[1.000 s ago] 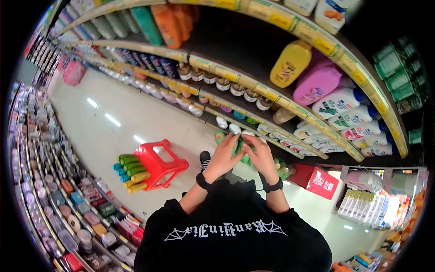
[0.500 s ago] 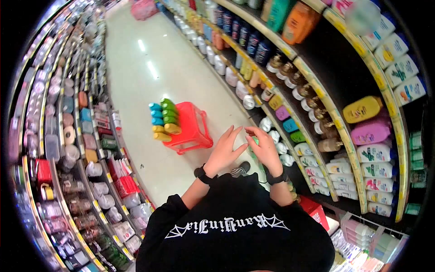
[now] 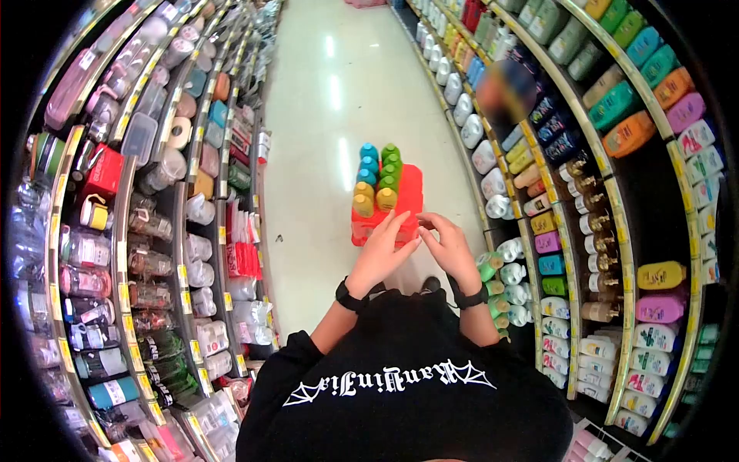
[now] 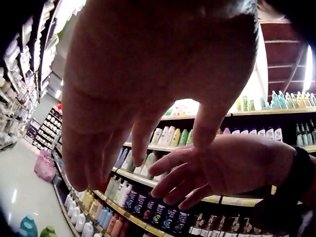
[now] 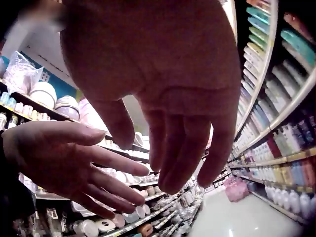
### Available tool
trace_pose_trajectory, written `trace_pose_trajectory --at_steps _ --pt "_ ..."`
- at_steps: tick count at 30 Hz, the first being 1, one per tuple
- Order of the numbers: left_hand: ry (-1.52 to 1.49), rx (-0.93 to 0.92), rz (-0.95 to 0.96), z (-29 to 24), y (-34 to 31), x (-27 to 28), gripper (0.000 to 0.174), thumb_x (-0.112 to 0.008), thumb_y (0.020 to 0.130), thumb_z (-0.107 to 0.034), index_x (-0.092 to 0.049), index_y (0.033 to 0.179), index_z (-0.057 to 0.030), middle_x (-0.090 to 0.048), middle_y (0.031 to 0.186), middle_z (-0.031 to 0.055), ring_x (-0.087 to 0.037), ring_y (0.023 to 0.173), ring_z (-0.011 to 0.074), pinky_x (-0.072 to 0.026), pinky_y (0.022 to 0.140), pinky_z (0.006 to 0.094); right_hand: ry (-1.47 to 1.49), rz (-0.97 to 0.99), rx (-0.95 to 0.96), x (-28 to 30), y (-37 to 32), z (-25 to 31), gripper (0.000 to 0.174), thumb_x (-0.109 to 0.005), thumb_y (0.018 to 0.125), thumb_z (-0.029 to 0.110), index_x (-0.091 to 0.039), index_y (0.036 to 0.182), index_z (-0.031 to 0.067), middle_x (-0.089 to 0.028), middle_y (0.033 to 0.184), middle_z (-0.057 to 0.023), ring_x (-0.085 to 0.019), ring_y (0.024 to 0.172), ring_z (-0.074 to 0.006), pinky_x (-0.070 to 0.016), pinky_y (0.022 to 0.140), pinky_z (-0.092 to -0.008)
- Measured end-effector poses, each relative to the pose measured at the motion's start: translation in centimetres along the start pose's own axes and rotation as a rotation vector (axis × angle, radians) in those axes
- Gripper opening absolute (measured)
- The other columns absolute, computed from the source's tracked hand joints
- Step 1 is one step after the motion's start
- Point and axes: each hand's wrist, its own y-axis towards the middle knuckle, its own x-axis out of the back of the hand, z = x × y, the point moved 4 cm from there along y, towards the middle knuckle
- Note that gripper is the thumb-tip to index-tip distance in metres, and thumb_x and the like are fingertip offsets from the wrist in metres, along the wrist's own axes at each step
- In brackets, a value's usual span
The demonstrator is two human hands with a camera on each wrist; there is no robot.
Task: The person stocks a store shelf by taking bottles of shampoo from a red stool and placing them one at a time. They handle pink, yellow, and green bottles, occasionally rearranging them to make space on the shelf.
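Observation:
Both hands hover in front of the person's chest with nothing in them. The left hand (image 3: 382, 250) has its fingers extended, and its thumb tip comes close to the thumb of the right hand (image 3: 453, 252). In the left wrist view the palm looms large, with the other hand (image 4: 232, 165) reaching in from the right. Beyond the fingertips, in the head view, stands a red plastic stool (image 3: 412, 189), partly overlapped by the left hand. Blue bottles (image 3: 368, 163), green bottles (image 3: 390, 165) and yellow bottles (image 3: 363, 202) stand on it in two rows.
Shelves of bottles (image 3: 593, 208) run along the right side. On the left, shelves hold jars, cups and boxes (image 3: 100, 173). Pale tiled floor (image 3: 339, 92) lies between them. Green-capped bottles (image 3: 493, 266) stand low beside the right hand. A pink bundle (image 5: 237, 189) lies far down the aisle.
The head view has swung left, from the right-hand shelves to straight down the aisle, bringing the stool in front of the hands. The hands keep nearly the same raised pose.

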Motion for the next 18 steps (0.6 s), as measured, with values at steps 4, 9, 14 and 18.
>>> trace_pose_trajectory --at_steps 4,9,14,18 --pt "-0.061 0.047 -0.06 1.6 -0.4 2.4 0.063 -0.065 0.09 -0.036 -0.045 0.139 -0.0022 -0.041 0.144 0.0291 -0.037 0.138 0.0388 -0.0333 0.111 0.0422 -0.03 0.053 0.043 -2.3 2.1 0.9 0.027 -0.061 0.09 0.013 -0.062 0.113 -0.001 -0.067 0.102 -0.0178 -0.067 0.093 -0.0287 -0.0521 0.083 -0.037" --pt "-0.026 0.1 -0.089 4.3 0.6 3.3 0.062 -0.066 0.089 -0.033 -0.045 0.139 -0.0012 -0.042 0.142 0.029 -0.04 0.135 0.039 -0.0358 0.109 0.0418 -0.111 0.084 0.072 -4.1 5.2 -0.6 0.027 -0.06 0.091 0.018 -0.062 0.111 0.0003 -0.067 0.1 -0.0182 -0.067 0.092 -0.0309 -0.0526 0.08 -0.0393" --pt "-0.178 0.168 -0.056 8.7 3.7 3.0 0.062 -0.065 0.09 -0.034 -0.045 0.138 -0.0001 -0.047 0.138 0.0297 -0.045 0.131 0.0391 -0.0384 0.107 0.0416 -0.035 0.187 -0.091 -6.1 9.3 -5.4 0.03 -0.062 0.09 0.017 -0.062 0.113 -0.0012 -0.068 0.096 -0.018 -0.068 0.091 -0.03 -0.0524 0.079 -0.0378" --pt "-0.546 0.386 0.013 14.8 7.3 0.6 0.056 -0.066 0.091 -0.028 -0.047 0.137 -0.0006 -0.055 0.131 0.0205 -0.053 0.122 0.0269 -0.0423 0.102 0.0362 -0.046 0.34 -0.282 -9.6 12.6 -13.0 0.037 -0.063 0.089 0.021 -0.059 0.119 -0.0007 -0.069 0.094 -0.0184 -0.067 0.088 -0.0299 -0.0522 0.08 -0.0377"
